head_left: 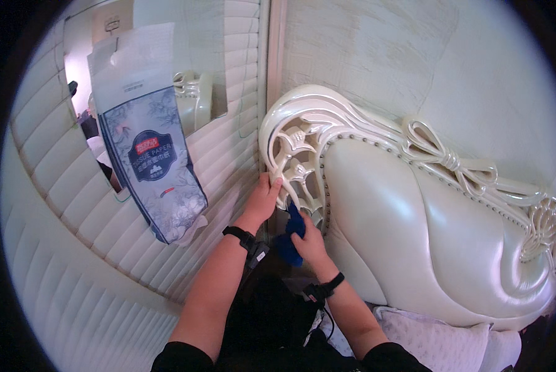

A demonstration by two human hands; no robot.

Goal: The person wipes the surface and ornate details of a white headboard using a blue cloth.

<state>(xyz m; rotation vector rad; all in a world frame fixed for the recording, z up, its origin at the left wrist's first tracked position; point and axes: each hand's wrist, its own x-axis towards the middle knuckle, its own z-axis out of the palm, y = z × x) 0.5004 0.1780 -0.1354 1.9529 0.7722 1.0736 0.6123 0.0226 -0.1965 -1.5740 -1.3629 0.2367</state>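
Note:
A pearl-white bed headboard [375, 195] with padded panels, a row of studs and a carved openwork side stands against the wall. My left hand [261, 200] grips the outer edge of its carved frame [278, 125], thumb on the front and the other fingers partly hidden behind. In my right hand [311, 239] is a dark blue cloth [292, 237], bunched up. The top of the cloth touches the lower part of the openwork, just right of my left hand. Below my fingers the rest of the cloth hangs loose.
Close on the left is a white louvred door [226, 186] with a mirror [203, 60] on it. A hanging pack of tissue paper [152, 153] covers part of the mirror. Carved bows [449, 160] jut from the headboard's top. Pillows [436, 335] lie at its foot.

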